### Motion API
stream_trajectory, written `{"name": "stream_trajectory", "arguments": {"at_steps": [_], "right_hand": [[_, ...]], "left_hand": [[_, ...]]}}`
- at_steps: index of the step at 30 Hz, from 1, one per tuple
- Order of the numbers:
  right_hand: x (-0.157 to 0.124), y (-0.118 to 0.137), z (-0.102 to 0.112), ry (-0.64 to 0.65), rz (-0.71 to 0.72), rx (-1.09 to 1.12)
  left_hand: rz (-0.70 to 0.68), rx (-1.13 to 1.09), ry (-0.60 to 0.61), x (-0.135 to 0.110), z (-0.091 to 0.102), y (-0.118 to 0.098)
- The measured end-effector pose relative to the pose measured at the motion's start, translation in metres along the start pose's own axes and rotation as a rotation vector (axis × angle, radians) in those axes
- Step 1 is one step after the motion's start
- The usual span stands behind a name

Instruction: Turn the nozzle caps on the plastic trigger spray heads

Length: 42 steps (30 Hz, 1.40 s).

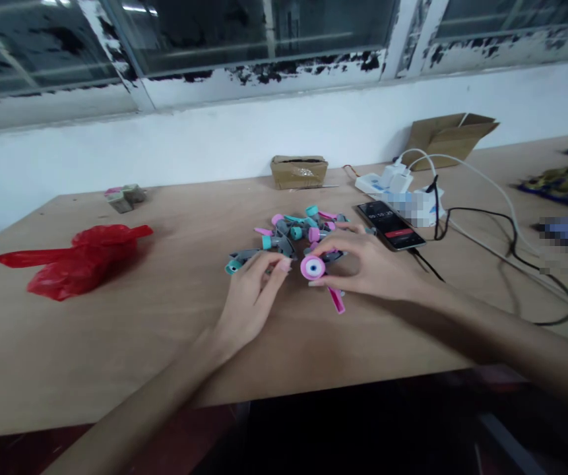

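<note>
Pink piece (313, 267) clasped between part-open right fingers (339, 282); left fingers (278, 272) pinched, contents unclear

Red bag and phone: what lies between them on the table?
In the head view, a pile of pink, teal and grey pieces lies between the red bag and phone; the right hand there holds a pink piece.

Round-ended pink plastic piece (313, 267), its white face with dark blue center turned toward the viewer, in the right grip (370, 265). Gray, teal and pink plastic pieces (296, 233) lie heaped on the bench (165, 349) just beyond; one narrow pink strip (336, 301) points toward the near edge.
</note>
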State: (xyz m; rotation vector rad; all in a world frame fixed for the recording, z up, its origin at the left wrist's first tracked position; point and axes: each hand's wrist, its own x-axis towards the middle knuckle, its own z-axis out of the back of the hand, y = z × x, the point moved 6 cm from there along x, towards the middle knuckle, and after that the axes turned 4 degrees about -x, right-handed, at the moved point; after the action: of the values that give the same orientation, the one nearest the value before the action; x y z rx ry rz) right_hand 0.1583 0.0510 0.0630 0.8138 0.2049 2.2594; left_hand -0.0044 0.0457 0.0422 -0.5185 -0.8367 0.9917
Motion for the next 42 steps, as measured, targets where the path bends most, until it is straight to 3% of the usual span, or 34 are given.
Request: {"name": "stream_trajectory", "arguments": {"at_steps": [3,7,11,17,26,33,42], "right_hand": [[-0.016,-0.005,-0.006,0.014,0.008,-0.077],[-0.023,-0.014,-0.020,-0.008,0.036,-0.072],[-0.025,-0.021,-0.033,-0.017,-0.005,-0.021],[-0.035,-0.022,-0.039,-0.033,-0.080,0.091],[-0.037,-0.019,-0.035,-0.068,-0.034,0.054],[-0.031,-0.007,-0.038,0.006,0.009,0.036],[-0.035,-0.008,-0.037,0.044,0.050,-0.012]], "left_hand": [[0.060,-0.207,0.139,0.006,-0.037,-0.007],[0.182,-0.452,0.218,0.009,-0.062,0.006],[0.314,-0.598,0.357,0.008,-0.067,0.021],[0.337,-0.640,0.556,0.014,-0.068,0.021],[0.367,-0.685,0.562,0.011,-0.074,0.021],[0.453,-0.583,0.623,0.012,-0.067,0.020],[0.290,-0.501,0.518,0.003,-0.068,0.016]]}}
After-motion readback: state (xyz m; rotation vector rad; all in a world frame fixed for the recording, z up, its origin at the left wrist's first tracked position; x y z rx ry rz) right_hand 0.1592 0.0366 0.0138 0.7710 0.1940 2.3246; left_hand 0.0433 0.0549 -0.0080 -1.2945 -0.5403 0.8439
